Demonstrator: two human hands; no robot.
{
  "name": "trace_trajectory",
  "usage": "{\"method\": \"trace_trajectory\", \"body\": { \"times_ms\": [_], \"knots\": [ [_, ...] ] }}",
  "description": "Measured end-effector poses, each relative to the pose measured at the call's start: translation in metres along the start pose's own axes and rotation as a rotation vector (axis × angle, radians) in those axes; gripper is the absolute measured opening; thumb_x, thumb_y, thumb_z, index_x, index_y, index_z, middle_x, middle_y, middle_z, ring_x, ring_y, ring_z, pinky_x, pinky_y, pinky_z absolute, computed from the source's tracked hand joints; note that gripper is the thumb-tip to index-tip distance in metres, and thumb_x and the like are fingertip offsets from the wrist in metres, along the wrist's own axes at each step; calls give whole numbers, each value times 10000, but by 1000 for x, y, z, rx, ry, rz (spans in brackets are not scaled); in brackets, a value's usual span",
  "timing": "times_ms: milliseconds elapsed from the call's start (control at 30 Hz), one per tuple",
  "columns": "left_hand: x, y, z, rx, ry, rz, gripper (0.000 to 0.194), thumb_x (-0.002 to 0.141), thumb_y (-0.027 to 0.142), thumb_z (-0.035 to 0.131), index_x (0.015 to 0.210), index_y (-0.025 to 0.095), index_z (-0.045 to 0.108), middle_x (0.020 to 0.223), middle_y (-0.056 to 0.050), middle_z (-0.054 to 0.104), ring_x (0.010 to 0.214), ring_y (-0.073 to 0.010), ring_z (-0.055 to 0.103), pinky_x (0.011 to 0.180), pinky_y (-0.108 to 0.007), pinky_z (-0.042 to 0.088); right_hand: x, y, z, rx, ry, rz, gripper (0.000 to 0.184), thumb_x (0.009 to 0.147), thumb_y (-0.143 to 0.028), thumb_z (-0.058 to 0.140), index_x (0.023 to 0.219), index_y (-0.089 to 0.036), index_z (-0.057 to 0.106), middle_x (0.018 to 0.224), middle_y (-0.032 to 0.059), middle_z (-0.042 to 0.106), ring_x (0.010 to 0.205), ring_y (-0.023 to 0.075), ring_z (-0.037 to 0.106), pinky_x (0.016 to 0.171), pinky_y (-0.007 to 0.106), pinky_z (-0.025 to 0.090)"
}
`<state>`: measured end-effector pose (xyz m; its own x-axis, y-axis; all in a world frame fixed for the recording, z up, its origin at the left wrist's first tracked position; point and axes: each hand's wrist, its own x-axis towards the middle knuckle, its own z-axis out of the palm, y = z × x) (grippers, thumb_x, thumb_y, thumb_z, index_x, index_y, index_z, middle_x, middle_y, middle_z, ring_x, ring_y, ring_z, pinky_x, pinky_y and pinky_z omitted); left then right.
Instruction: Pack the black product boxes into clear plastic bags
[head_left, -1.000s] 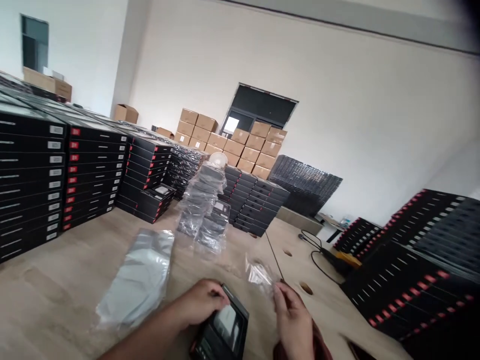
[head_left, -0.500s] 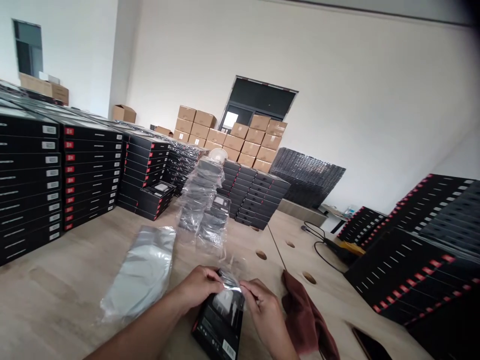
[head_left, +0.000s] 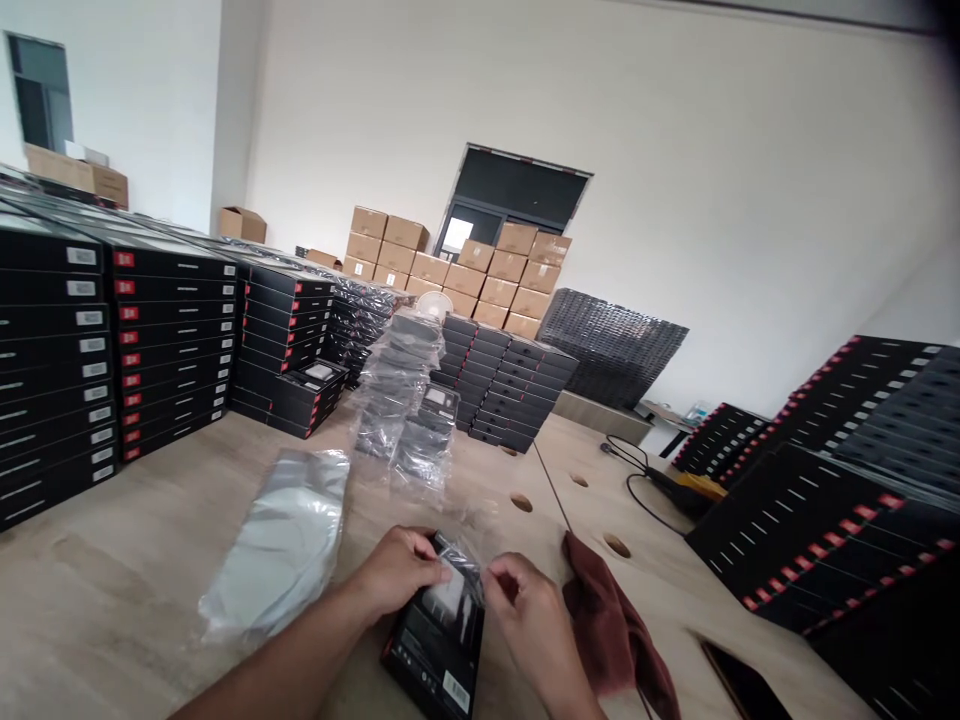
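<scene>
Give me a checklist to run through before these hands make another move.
1. Left hand on the black box: ok, at its far left edge.
2. Right hand at the clear film: ok, fingertips by the box's far right corner.
3. Film covering the whole box: cannot tell; it shows clearly only at the far end.
4. Barcode label in view: ok.
5. Brown cloth off the box: ok, right of it.

The right hand [head_left: 534, 615] has moved in from well right of the black box [head_left: 431, 645] to just beside its edge, bringing the clear plastic bag [head_left: 466, 562], now lying over the box's far end. A white label [head_left: 456, 689] on the box has come into view, and the brown cloth [head_left: 609, 630], mostly hidden a second ago, shows on the tabletop [head_left: 360, 670].
</scene>
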<state>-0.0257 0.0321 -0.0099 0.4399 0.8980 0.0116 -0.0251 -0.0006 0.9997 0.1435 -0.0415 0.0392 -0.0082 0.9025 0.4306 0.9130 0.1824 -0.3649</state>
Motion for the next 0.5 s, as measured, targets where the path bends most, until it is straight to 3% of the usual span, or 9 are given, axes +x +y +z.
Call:
{"method": "trace_trajectory", "body": {
  "times_ms": [133,200,300,400,500],
  "knots": [
    [-1,3,0,-3,1,24,234,571,359,693,603,129,668,659,-7,603,615,-132,489,571,-234,329,-1,-2,5,-76,72,-32,82,796,-294,544,802,-219,575,761,16,627,664,172,597,615,265,458],
    [-1,3,0,-10,5,30,223,580,348,688,601,127,665,667,-1,602,602,-121,480,563,-229,325,0,-3,7,-175,66,-69,133,748,-186,535,869,-225,573,858,34,619,788,204,602,710,302,463],
    [-2,4,1,23,28,5,202,600,323,677,625,124,668,657,3,602,587,-118,482,558,-230,324,1,1,6,-292,147,-26,186,735,-102,463,840,-221,561,880,51,602,823,222,589,755,338,450],
    [-2,4,1,62,43,18,209,630,329,660,633,121,664,694,-7,614,601,-121,496,562,-231,326,2,4,6,-252,243,-12,140,762,-147,479,859,-211,556,895,63,602,845,227,585,768,337,454],
    [-2,3,2,63,45,33,217,643,329,655,656,113,671,784,-33,641,668,-145,541,614,-241,367,2,3,12,-137,158,-76,114,797,-173,480,826,-221,580,846,44,616,830,209,593,759,316,458]
  ]
}}
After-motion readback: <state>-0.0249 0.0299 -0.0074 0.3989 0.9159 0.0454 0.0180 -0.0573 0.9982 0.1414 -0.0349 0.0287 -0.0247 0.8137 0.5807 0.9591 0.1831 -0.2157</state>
